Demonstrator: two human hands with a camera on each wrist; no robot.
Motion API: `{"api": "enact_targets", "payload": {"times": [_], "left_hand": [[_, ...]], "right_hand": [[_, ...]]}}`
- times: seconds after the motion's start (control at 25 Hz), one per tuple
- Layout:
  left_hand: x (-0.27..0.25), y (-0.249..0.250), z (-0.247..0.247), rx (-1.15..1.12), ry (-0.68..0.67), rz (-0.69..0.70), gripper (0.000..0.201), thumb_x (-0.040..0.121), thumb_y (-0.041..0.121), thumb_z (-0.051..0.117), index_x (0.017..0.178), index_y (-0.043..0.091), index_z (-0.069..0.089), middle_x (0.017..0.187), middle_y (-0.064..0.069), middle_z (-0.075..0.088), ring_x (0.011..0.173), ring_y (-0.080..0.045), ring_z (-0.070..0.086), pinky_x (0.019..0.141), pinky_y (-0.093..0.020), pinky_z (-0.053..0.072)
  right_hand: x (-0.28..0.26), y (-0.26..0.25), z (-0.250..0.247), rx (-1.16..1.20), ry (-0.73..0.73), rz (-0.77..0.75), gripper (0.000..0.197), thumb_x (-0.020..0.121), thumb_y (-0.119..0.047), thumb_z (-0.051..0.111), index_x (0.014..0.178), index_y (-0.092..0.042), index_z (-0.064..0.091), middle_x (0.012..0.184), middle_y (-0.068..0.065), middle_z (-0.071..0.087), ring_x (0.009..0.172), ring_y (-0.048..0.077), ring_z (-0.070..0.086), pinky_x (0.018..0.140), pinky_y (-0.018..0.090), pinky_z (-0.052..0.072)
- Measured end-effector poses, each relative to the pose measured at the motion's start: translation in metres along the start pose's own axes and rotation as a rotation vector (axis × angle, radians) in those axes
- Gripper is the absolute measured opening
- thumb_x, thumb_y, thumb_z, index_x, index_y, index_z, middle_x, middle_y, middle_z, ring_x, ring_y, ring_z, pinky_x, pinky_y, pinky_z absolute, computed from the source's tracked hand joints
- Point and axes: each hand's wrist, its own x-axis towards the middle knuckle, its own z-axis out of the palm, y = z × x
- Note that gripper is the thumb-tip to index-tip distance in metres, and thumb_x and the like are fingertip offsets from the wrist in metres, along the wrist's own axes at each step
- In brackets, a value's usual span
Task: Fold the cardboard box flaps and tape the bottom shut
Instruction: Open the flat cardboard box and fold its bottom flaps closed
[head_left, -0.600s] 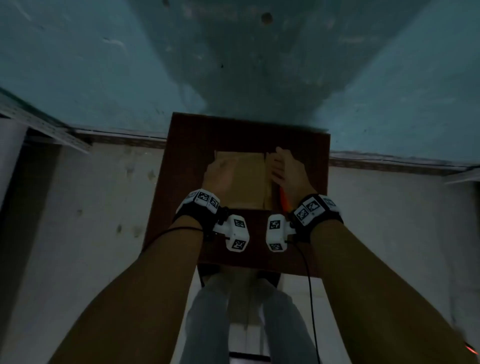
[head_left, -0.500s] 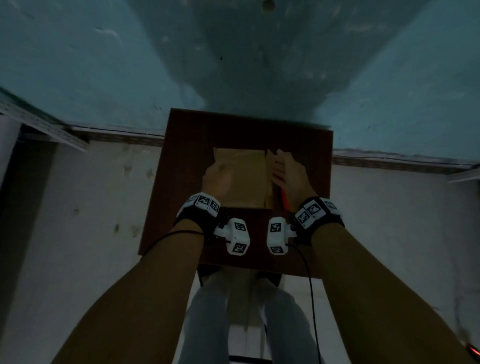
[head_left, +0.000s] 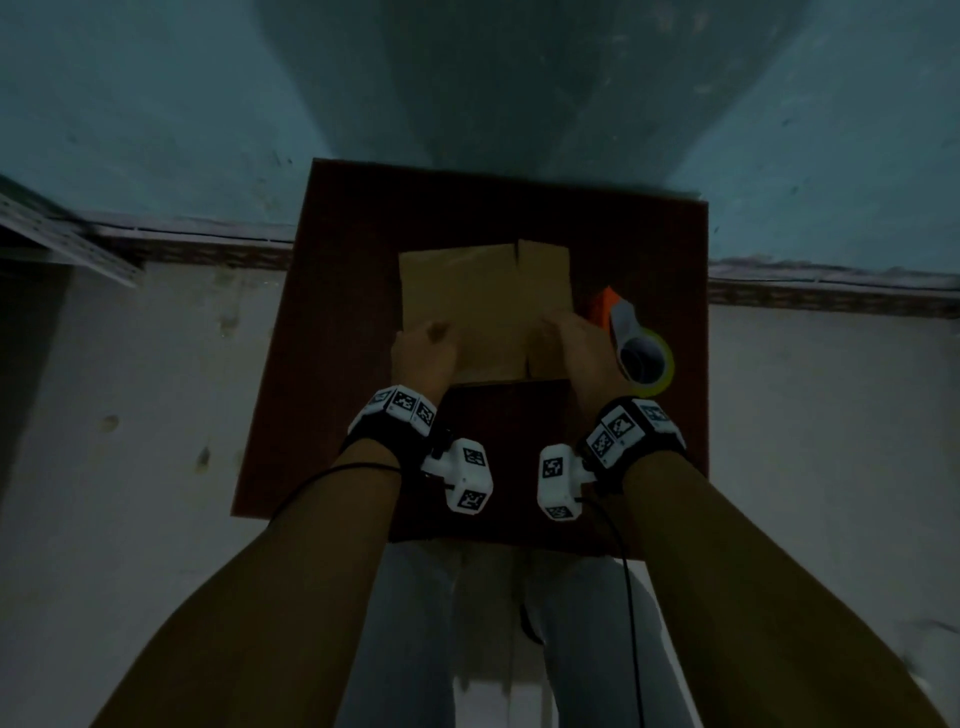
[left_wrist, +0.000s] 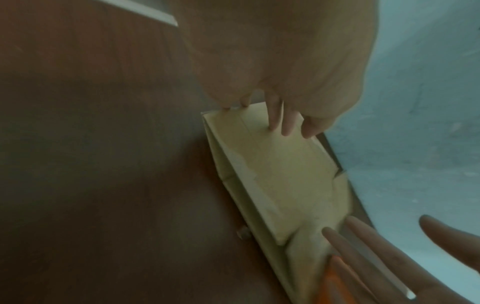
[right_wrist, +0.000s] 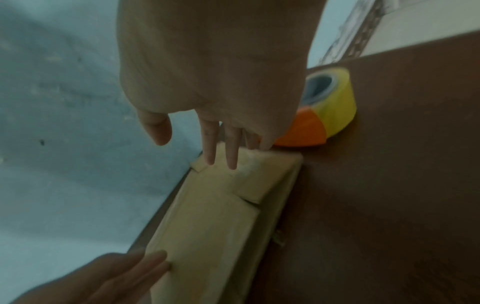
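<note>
A flattened brown cardboard box (head_left: 467, 306) lies on a dark red-brown table (head_left: 363, 249), with a seam running along its right part. My left hand (head_left: 423, 353) presses its fingertips (left_wrist: 275, 119) on the box's near left corner. My right hand (head_left: 576, 348) lays straight fingers (right_wrist: 231, 150) flat on the near right part of the box (right_wrist: 213, 222). A tape dispenser (head_left: 639, 348), orange with a yellow-edged roll (right_wrist: 335, 107), sits just right of the box, beside my right hand. Neither hand grips anything.
The small table stands against a teal wall (head_left: 156, 104); its edges are close on all sides. A pale floor (head_left: 130, 415) lies to the left and right. My legs (head_left: 467, 649) are below the table's near edge. Cables trail from both wrist bands.
Both hands have slid back toward me along the box to its near edge. The tape dispenser, mostly covered by my right hand before, now shows fully.
</note>
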Motion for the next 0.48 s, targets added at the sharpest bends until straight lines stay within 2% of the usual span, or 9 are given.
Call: {"api": "enact_targets", "payload": {"times": [0.04, 0.08, 0.16, 0.2, 0.24, 0.28, 0.32, 0.4, 0.48], "left_hand": [[0.005, -0.007, 0.004, -0.003, 0.011, 0.017, 0.044, 0.105, 0.041, 0.057, 0.145, 0.025, 0.069, 0.155, -0.010, 0.058, 0.130, -0.027, 0.061, 0.093, -0.028, 0.047], [0.009, -0.014, 0.008, -0.002, 0.026, 0.031, 0.047, 0.102, 0.045, 0.058, 0.143, 0.026, 0.070, 0.155, -0.011, 0.058, 0.131, -0.028, 0.061, 0.095, -0.029, 0.048], [0.015, -0.028, 0.019, 0.011, 0.067, 0.076, 0.060, 0.087, 0.060, 0.059, 0.137, 0.030, 0.074, 0.158, -0.013, 0.055, 0.142, -0.035, 0.056, 0.112, -0.041, 0.050], [0.019, -0.036, 0.026, 0.016, 0.096, 0.112, 0.065, 0.081, 0.064, 0.059, 0.133, 0.030, 0.075, 0.160, -0.011, 0.053, 0.149, -0.037, 0.049, 0.120, -0.050, 0.044], [0.025, -0.042, 0.032, 0.033, 0.118, 0.150, 0.060, 0.083, 0.062, 0.062, 0.131, 0.029, 0.076, 0.162, -0.006, 0.053, 0.156, -0.037, 0.039, 0.126, -0.055, 0.035], [0.027, -0.044, 0.037, 0.069, 0.144, 0.190, 0.049, 0.089, 0.053, 0.068, 0.131, 0.028, 0.076, 0.164, 0.001, 0.052, 0.162, -0.035, 0.028, 0.130, -0.056, 0.025], [0.030, -0.049, 0.043, 0.103, 0.175, 0.227, 0.042, 0.094, 0.043, 0.072, 0.132, 0.028, 0.074, 0.165, 0.006, 0.051, 0.166, -0.032, 0.018, 0.132, -0.055, 0.017], [0.034, -0.059, 0.055, 0.179, 0.232, 0.302, 0.044, 0.093, 0.035, 0.074, 0.137, 0.030, 0.070, 0.168, 0.009, 0.046, 0.168, -0.030, 0.008, 0.131, -0.053, 0.010], [0.036, -0.060, 0.059, 0.223, 0.255, 0.335, 0.049, 0.092, 0.037, 0.074, 0.141, 0.034, 0.067, 0.171, 0.010, 0.041, 0.169, -0.030, 0.003, 0.131, -0.053, 0.005]], "right_hand": [[0.006, 0.010, 0.003, -0.049, 0.008, -0.065, 0.051, 0.107, -0.041, 0.058, 0.145, -0.007, 0.064, 0.149, 0.012, 0.063, 0.131, 0.030, 0.060, 0.105, 0.038, 0.048], [0.012, 0.020, 0.005, -0.088, 0.025, -0.126, 0.049, 0.108, -0.039, 0.057, 0.140, -0.003, 0.067, 0.144, 0.016, 0.066, 0.128, 0.033, 0.062, 0.104, 0.039, 0.050], [0.018, 0.033, 0.009, -0.088, 0.032, -0.209, 0.039, 0.106, -0.033, 0.058, 0.115, 0.002, 0.073, 0.111, 0.021, 0.073, 0.100, 0.037, 0.068, 0.086, 0.042, 0.055], [0.020, 0.037, 0.012, -0.088, 0.033, -0.248, 0.036, 0.106, -0.030, 0.057, 0.099, 0.002, 0.072, 0.090, 0.017, 0.069, 0.081, 0.032, 0.064, 0.072, 0.039, 0.052], [0.023, 0.042, 0.014, -0.094, 0.048, -0.300, 0.036, 0.106, -0.027, 0.058, 0.085, 0.002, 0.067, 0.076, 0.012, 0.061, 0.069, 0.024, 0.056, 0.063, 0.036, 0.046], [0.029, 0.046, 0.016, -0.116, 0.066, -0.364, 0.039, 0.105, -0.024, 0.058, 0.079, 0.004, 0.063, 0.070, 0.012, 0.057, 0.064, 0.021, 0.051, 0.058, 0.037, 0.042], [0.035, 0.052, 0.018, -0.154, 0.089, -0.437, 0.039, 0.104, -0.020, 0.058, 0.080, 0.010, 0.064, 0.071, 0.018, 0.060, 0.064, 0.021, 0.051, 0.057, 0.040, 0.043], [0.040, 0.065, 0.021, -0.232, 0.139, -0.603, 0.036, 0.099, -0.017, 0.057, 0.084, 0.013, 0.071, 0.078, 0.028, 0.069, 0.066, 0.024, 0.055, 0.060, 0.048, 0.051], [0.043, 0.067, 0.022, -0.252, 0.157, -0.659, 0.033, 0.095, -0.019, 0.057, 0.086, 0.005, 0.077, 0.081, 0.024, 0.073, 0.070, 0.024, 0.062, 0.063, 0.045, 0.054]]}}
